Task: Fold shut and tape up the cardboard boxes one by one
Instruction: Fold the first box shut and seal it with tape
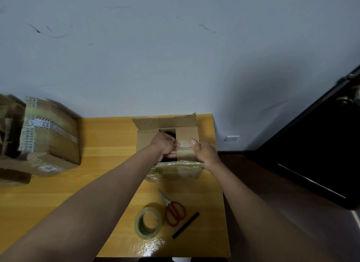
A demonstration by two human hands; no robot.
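The left hand is curled over the folded-in left flap of the cardboard box, fingers bent down at the flap's edge near the dark gap in the middle. The right hand grips the right flap, thumb up on top of it and fingers wrapped round the box's right side. The far flap stands open toward the wall; the near one, shiny with old tape, hangs down the front. The box sits at the far right of the wooden table. Nearer the person lie a roll of clear tape, red-handled scissors and a black pen (all close together). Taped boxes are stacked at the left.
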